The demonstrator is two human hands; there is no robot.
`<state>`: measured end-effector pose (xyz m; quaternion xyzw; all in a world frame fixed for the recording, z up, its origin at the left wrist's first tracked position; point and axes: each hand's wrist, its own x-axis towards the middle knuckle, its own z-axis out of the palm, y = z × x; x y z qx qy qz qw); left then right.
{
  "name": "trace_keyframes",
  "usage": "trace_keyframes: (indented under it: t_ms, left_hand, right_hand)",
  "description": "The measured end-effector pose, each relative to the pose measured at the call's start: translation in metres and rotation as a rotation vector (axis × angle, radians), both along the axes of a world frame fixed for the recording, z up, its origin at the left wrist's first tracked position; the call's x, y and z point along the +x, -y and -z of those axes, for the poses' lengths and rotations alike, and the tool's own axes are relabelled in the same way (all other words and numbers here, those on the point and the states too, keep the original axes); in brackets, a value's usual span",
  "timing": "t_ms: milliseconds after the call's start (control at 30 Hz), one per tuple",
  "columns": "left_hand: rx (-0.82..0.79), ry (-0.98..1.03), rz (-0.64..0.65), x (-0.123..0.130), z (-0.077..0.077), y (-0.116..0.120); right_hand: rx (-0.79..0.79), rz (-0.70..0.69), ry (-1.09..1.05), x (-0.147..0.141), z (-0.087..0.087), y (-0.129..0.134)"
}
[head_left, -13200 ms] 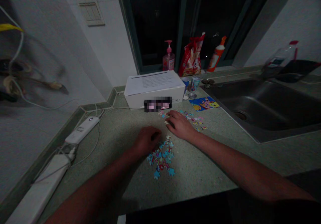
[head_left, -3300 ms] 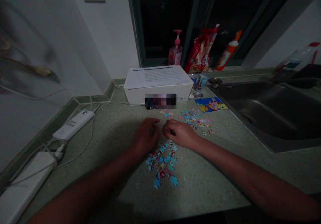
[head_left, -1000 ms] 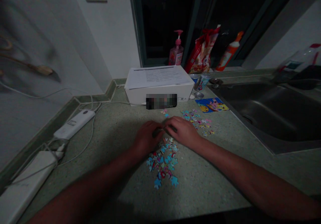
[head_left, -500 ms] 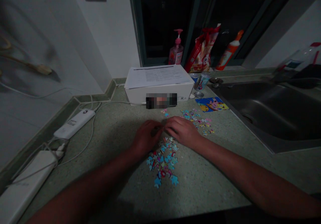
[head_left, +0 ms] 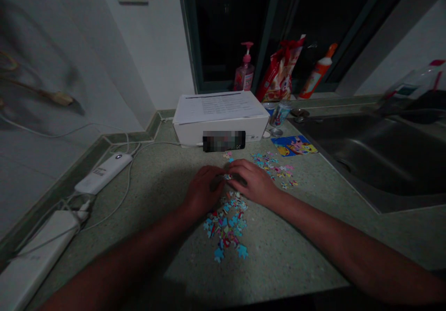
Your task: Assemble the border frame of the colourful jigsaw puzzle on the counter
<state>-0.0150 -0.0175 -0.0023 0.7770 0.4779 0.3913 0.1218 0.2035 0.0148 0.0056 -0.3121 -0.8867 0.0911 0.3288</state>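
Over the counter, my left hand (head_left: 204, 188) and my right hand (head_left: 256, 182) meet fingertip to fingertip. Pinched between them is a small, pale puzzle piece (head_left: 227, 177), partly hidden by the fingers. Just below the hands lies a loose pile of puzzle pieces (head_left: 228, 227), mostly light blue with some red, pink and white. Beyond my right hand, a second scatter of puzzle pieces (head_left: 270, 161) spreads over the counter. A few pieces (head_left: 228, 155) rest behind the hands, near the phone.
A phone (head_left: 225, 141) leans on a white box (head_left: 188, 132). The blue picture card (head_left: 294, 145) and a can (head_left: 281, 113) lie near the steel sink (head_left: 383, 162). At left are a power bank (head_left: 104, 172), cables and a white power strip (head_left: 45, 241).
My right fingers have opened into a rounder pinch, and the puzzle piece between the hands now shows more. The piles on the counter look the same.
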Motion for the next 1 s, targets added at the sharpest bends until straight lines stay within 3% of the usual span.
trace_keyframes:
  t_ms: [167, 367, 433, 600, 1000]
  left_hand:
    - [-0.040, -0.034, -0.006, 0.000, -0.002, -0.001]
    - [-0.129, -0.183, -0.047, 0.001, -0.005, -0.003]
    - [-0.135, -0.208, -0.034, 0.002, -0.005, -0.003]
    - [-0.109, -0.223, 0.009, 0.003, -0.002, -0.003]
    - [-0.103, -0.181, 0.068, 0.002, 0.003, -0.004]
  right_hand:
    - [-0.023, -0.013, 0.042, 0.003, -0.001, -0.004]
    - [0.005, 0.259, 0.099, 0.015, 0.002, -0.025]
    - [0.024, 0.292, 0.137, 0.016, 0.007, -0.032]
    - [0.026, 0.237, 0.198, 0.011, 0.016, -0.036]
    - [0.017, 0.225, 0.147, 0.009, 0.018, -0.038]
